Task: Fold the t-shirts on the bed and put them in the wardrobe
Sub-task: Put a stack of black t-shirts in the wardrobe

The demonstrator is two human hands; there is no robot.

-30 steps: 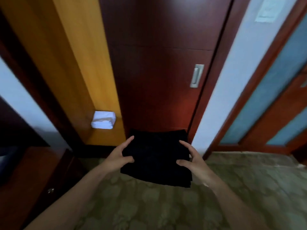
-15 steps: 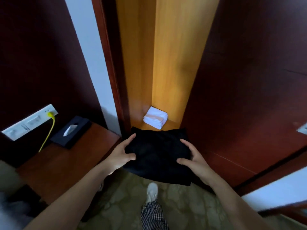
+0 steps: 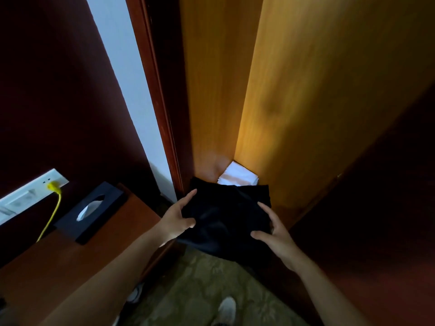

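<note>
The black shirt (image 3: 226, 217) is gripped on both sides by the left hand (image 3: 175, 220) and right hand (image 3: 275, 234), thumbs on top, at the wardrobe (image 3: 306, 114), near the white shirt (image 3: 237, 177) inside it.

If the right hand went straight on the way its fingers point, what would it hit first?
Likely the white folded pile in the wardrobe corner, depth unclear; the black t-shirt the right hand holds would reach it first.
</note>
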